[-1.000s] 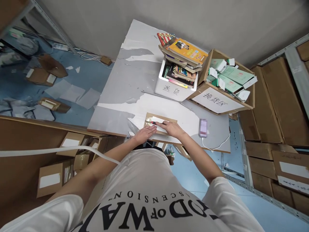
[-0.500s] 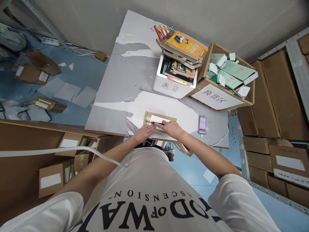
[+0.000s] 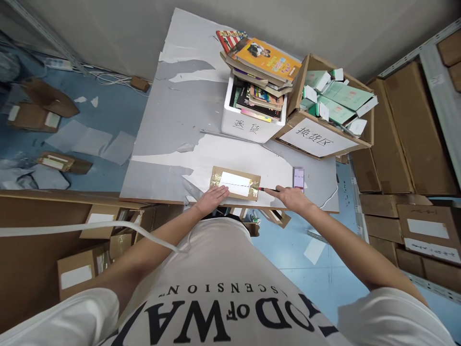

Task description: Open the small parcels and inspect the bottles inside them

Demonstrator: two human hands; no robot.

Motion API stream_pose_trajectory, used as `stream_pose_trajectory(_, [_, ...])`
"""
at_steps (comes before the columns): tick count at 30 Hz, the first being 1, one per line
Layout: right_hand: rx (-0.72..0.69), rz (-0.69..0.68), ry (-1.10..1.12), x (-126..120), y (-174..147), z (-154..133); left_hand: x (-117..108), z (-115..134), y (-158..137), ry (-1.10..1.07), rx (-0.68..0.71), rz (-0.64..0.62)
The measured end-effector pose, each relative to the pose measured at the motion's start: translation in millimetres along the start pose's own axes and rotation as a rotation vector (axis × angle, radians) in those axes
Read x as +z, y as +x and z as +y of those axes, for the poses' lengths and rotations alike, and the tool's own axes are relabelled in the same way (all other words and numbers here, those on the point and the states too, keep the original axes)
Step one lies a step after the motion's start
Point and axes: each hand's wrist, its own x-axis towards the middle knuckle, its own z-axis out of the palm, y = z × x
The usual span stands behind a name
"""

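Observation:
A small cardboard parcel [image 3: 235, 193] with a white label and clear tape at both ends lies near the front edge of the table [image 3: 151, 129]. My left hand [image 3: 213, 198] rests flat on its near left part, fingers stretched out. Closed around a slim black and red utility knife [image 3: 268, 189], my right hand [image 3: 292, 198] is just past the parcel's right end. The knife points left, its tip close to the taped end. A thin dark line runs lengthwise across the label. Beyond my right hand lies a phone [image 3: 298, 179], partly covered by the hand.
At the back of the table stand a white foam box [image 3: 248, 127] piled with books [image 3: 270, 62] and a carton [image 3: 320, 137] of green boxes. Shelves with cartons [image 3: 425, 129] line the right. A large open carton [image 3: 32, 226] with parcels stands at left.
My right hand has drawn the knife rightward, from the parcel's left part to its right end. A dark line now shows along the label. My left hand stays on the parcel.

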Motion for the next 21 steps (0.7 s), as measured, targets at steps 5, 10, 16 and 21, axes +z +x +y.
stream_pose_trajectory(5, [0.012,0.04,0.017,23.1,-15.8,10.8,-2.1,5.7,6.9,-0.002,-0.004,-0.052])
stream_pose_trajectory(10, [0.028,0.085,0.081,33.1,-24.3,13.1,-4.4,4.8,8.8,0.015,0.004,-0.082])
stream_pose_trajectory(16, [0.083,0.2,0.327,63.6,-44.0,29.8,-9.7,4.4,12.6,0.01,-0.003,-0.08])
stream_pose_trajectory(21, [0.307,0.471,0.973,110.7,-40.3,-0.5,-29.3,23.0,22.4,0.032,-0.098,-0.072])
